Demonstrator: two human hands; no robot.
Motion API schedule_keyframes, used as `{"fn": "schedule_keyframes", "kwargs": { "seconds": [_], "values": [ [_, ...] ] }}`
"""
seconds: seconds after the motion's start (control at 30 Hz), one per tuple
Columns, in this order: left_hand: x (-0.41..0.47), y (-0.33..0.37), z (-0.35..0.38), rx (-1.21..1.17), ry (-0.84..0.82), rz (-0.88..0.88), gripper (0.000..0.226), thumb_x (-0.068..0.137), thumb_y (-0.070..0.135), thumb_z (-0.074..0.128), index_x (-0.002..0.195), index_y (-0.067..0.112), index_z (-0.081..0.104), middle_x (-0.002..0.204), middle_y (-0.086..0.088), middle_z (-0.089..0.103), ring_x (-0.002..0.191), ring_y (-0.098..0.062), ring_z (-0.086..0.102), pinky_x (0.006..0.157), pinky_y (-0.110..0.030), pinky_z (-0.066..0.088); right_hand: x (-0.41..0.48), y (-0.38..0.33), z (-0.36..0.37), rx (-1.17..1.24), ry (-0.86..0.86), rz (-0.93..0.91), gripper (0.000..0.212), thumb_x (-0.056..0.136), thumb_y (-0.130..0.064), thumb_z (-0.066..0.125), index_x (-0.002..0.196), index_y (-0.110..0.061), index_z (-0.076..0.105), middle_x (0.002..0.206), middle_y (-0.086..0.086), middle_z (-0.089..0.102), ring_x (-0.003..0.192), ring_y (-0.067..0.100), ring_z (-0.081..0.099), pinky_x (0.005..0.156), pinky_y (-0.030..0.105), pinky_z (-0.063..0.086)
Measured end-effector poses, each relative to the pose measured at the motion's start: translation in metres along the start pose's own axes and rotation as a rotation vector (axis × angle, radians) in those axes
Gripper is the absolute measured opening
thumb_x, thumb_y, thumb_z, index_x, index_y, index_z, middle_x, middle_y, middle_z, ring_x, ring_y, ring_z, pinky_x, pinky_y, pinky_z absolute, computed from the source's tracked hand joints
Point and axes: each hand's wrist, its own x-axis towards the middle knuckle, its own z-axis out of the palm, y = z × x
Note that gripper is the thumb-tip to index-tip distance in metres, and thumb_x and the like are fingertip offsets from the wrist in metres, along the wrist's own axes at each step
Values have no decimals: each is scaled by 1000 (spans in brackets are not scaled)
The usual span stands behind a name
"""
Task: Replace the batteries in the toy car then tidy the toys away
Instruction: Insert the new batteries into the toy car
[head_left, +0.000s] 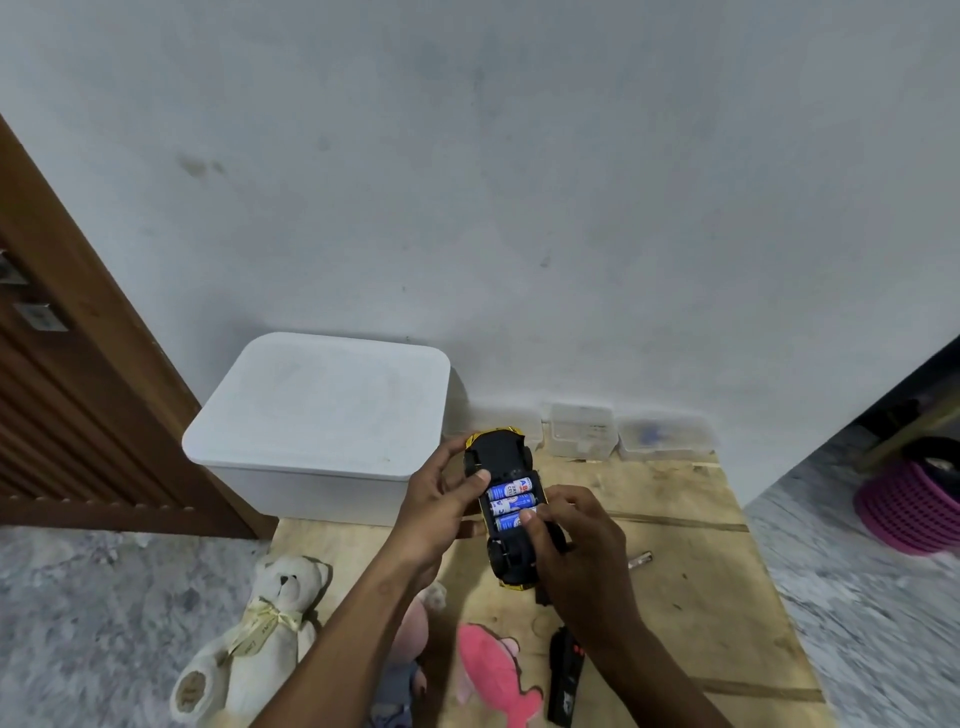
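The toy car (500, 454) is held upside down at mid-frame above a plywood board (675, 525), three blue batteries (511, 502) in its open bay; the left grip (441, 499) is clamped on the car's left side; the right grip (582, 551) curls round its near end, a fingertip on the nearest battery; a loose battery (640, 560) lies to the right; a black remote (565, 675) and a teddy bear (270, 618) lie lower down.

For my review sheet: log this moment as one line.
left hand: holds upturned toy car | right hand: grips car, fingertip on nearest battery | blue batteries: three in, uncovered | teddy bear: on floor
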Motion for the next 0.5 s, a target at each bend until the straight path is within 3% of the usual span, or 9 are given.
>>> {"fn": "schedule_keyframes", "kwargs": {
  "seconds": [0.1, 0.17, 0.23, 0.3, 0.4, 0.5],
  "values": [
    [2, -2, 3, 6, 1, -13, 37, 97, 8, 62, 129, 25, 59, 104, -8, 77, 77, -16, 74, 58, -31, 59, 2, 4, -4, -42, -1, 7, 13, 80, -4, 79, 76, -11, 69, 94, -1, 66, 78, -1, 60, 68, 0, 43],
    [3, -3, 5, 11, 4, -33, 39, 97, 11, 64, 133, 24, 57, 97, -3, 78, 77, -15, 74, 62, -31, 60, 7, 6, -7, -29, 43, -5, 15, 78, -2, 80, 75, -12, 69, 92, 0, 68, 79, 2, 61, 70, 2, 44],
    [5, -6, 7, 26, -21, -48, 47, 97, 13, 65, 140, 27, 54, 100, -3, 79, 88, -19, 73, 81, -42, 60, 12, 7, -10, 2, 85, -7, 16, 76, -1, 81, 76, -12, 69, 90, 0, 70, 78, 6, 64, 70, 13, 50],
    [6, -6, 7, 48, -62, -52, 55, 97, 13, 65, 145, 32, 48, 108, -6, 78, 97, -24, 71, 97, -52, 53, 18, 8, -11, 64, 70, 47, 12, 77, -6, 82, 79, -12, 71, 89, -5, 71, 76, 3, 65, 69, 14, 52],
    [9, -6, 7, 48, -73, -60, 52, 99, 17, 62, 145, 37, 47, 105, -3, 79, 92, -30, 70, 79, -46, 56, 25, 14, -13, 164, 14, 175, 5, 86, -16, 75, 84, -19, 73, 83, -13, 71, 74, 1, 68, 65, 14, 54],
    [10, -9, 4, 45, -54, -60, 51, 100, 15, 60, 144, 38, 48, 104, -8, 77, 88, -30, 69, 69, -40, 57, 35, 35, -13, 385, 62, 469, 11, 94, -18, 65, 86, -19, 73, 74, 0, 73, 68, 18, 71, 58, 35, 61]
  ]
}}
